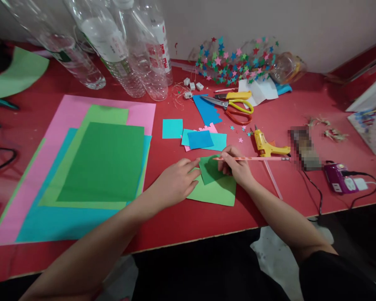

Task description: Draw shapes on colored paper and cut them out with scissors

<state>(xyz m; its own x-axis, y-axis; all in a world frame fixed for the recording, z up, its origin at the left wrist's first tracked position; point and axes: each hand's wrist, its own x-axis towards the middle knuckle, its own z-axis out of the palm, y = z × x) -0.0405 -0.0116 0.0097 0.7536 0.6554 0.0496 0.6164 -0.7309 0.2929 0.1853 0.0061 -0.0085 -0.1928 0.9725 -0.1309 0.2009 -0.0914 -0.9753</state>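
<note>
My right hand [233, 165] is closed on a long pink pencil [257, 158], whose tip points left over a small dark green sheet [209, 173]. That sheet lies on a larger light green sheet [219, 194] near the table's front edge. My left hand [183, 179] rests with fingers spread at the left edge of both sheets and holds nothing. Just behind the hands are a small blue piece [200, 139] on a turquoise strip [219, 141], with pink scraps partly under them, and a turquoise square [172, 128].
Large coloured sheets [103, 163] are stacked at left. Clear bottles [147, 54] stand behind. Scissors [238, 110], a cutter [238, 95] and a yellow glue gun [266, 146] lie behind and right, near a star-covered bottle [235, 60] and a purple power socket [340, 179].
</note>
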